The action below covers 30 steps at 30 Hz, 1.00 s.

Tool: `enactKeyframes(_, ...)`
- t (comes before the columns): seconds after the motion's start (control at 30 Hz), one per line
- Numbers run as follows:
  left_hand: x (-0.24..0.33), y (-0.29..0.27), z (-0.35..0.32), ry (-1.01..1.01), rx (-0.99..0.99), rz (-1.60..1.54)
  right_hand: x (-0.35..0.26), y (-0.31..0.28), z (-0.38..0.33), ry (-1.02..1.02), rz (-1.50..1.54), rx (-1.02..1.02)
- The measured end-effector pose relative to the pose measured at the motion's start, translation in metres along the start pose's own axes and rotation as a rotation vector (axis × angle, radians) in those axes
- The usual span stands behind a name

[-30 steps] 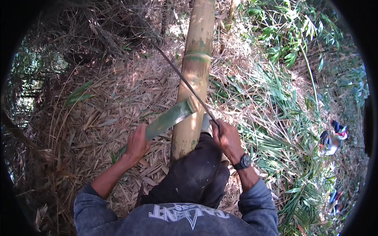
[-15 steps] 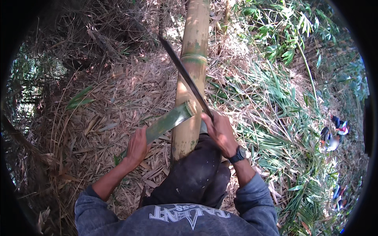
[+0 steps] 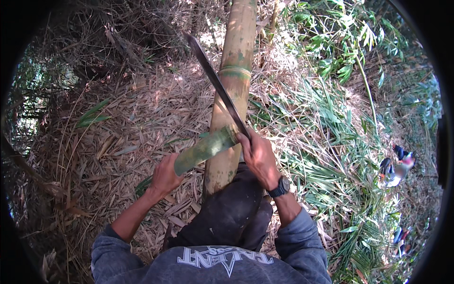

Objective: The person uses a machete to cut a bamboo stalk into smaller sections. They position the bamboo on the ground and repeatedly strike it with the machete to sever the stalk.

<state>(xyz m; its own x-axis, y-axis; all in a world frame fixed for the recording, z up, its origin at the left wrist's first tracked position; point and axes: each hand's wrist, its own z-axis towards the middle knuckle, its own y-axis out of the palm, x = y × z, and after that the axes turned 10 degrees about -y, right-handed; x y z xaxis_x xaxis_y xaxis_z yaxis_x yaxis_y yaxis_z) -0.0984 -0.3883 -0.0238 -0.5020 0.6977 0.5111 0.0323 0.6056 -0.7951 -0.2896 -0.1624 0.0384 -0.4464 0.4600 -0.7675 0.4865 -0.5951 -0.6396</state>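
Observation:
My left hand (image 3: 165,174) is wrapped round the lower end of a short green bamboo piece (image 3: 202,152). It slants up to the right, its cut end lying in front of a thick yellowish bamboo pole (image 3: 236,52). My right hand (image 3: 260,156) grips a machete by its handle, which the fingers hide. The long dark machete blade (image 3: 213,75) points up and left, crossing in front of the pole. My right thumb is at the cut end of the green piece; whether it presses on it I cannot tell.
The pole's near end rests by my bent knee (image 3: 231,213). Dry bamboo leaves (image 3: 127,137) cover the ground at left, green fronds (image 3: 317,128) at right. Tangled dry branches (image 3: 118,38) stand at the far left. People (image 3: 397,165) are at the far right.
My right hand has risen slightly, bringing its thumb to the green piece's cut end. The green piece has shifted a little right, and the machete tip has moved up and left.

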Motion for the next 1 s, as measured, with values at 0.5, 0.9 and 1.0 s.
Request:
enactKeyframes(0.5,0.003,0.01,-0.006,-0.058,-0.028,-0.055,0.042,-0.006,-0.051,-0.147,-0.207,-0.02)
enactKeyframes(0.9,0.009,0.013,-0.006,-0.089,-0.043,-0.13,0.044,-0.007,-0.048,-0.115,-0.141,-0.064)
enactKeyframes(1.0,0.009,0.01,-0.008,-0.106,-0.05,-0.149,0.042,-0.007,-0.048,-0.113,-0.146,-0.057)
